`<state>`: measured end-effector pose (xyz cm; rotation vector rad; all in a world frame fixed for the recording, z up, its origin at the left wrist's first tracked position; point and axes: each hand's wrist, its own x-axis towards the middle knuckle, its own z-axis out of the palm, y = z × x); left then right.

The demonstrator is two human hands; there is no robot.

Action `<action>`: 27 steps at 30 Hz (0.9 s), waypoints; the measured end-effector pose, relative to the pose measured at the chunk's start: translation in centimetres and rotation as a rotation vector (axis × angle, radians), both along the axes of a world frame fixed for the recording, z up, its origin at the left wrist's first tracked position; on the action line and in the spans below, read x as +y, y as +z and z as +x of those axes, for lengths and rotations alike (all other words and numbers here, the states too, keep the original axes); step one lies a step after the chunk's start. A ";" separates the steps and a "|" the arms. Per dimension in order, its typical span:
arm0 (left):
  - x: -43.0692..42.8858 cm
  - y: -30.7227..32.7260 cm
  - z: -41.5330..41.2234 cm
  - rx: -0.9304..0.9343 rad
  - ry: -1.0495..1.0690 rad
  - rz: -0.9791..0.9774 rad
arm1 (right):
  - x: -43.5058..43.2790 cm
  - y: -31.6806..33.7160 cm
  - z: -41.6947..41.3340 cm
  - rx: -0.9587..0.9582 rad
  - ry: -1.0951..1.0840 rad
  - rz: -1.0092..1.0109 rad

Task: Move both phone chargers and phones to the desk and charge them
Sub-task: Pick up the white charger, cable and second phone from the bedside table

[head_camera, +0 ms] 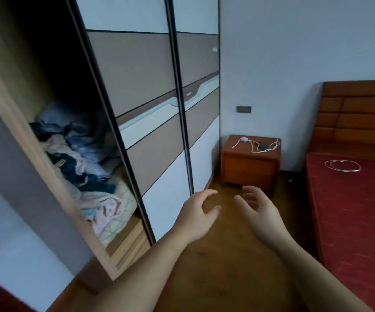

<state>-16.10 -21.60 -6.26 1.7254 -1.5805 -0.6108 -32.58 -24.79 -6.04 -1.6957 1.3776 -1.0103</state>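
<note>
A white charger plug (244, 139) with its thin white cable (255, 147) lies on a reddish wooden nightstand (249, 164) in the far corner. A dark phone (264, 146) rests beside it on the same top. A second white cable (342, 165) lies coiled on the red mattress (357, 212). My left hand (198, 213) and my right hand (259, 209) are stretched out in front of me above the floor, fingers apart, holding nothing, well short of the nightstand.
A wardrobe (150, 109) with sliding doors runs along the left; its open section holds a heap of clothes (85, 167). A wall socket (243, 109) sits above the nightstand. The bed with a wooden headboard (359, 113) fills the right. Wooden floor (222, 255) lies between.
</note>
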 end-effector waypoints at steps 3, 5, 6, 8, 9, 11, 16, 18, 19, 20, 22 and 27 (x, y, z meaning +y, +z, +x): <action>-8.1 -1.6 1.4 0.022 -0.070 -0.004 | -6.3 -0.6 1.0 0.018 -0.064 0.004; -13.9 -2.0 2.8 0.034 -0.107 -0.011 | -11.1 -0.7 2.1 0.038 -0.115 0.016; -16.9 -2.0 3.5 0.040 -0.126 -0.010 | -13.6 -0.6 2.7 0.044 -0.137 0.024; -22.4 -1.9 4.5 0.053 -0.154 -0.009 | -18.3 -0.3 3.5 0.066 -0.158 0.027; -24.8 -1.9 4.8 0.056 -0.168 -0.009 | -20.4 0.0 3.8 0.070 -0.178 0.032; -29.4 -1.9 4.9 0.067 -0.205 -0.010 | -24.4 0.2 4.0 0.069 -0.219 0.041; -39.3 -1.6 4.4 0.069 -0.299 -0.007 | -33.3 -0.1 3.5 0.084 -0.280 0.059; -43.3 -1.9 4.0 0.067 -0.315 -0.006 | -37.2 -0.6 3.3 0.086 -0.297 0.068; -45.2 -2.1 3.8 0.060 -0.319 -0.002 | -39.2 -0.9 3.2 0.082 -0.302 0.074; -47.3 -2.4 3.6 0.049 -0.320 0.004 | -41.3 -1.3 3.0 0.076 -0.305 0.079; -51.5 -2.8 3.1 0.032 -0.319 0.019 | -45.7 -2.1 2.7 0.056 -0.305 0.090; -63.8 -2.6 1.4 0.018 -0.281 0.061 | -59.1 -3.6 1.6 0.027 -0.265 0.169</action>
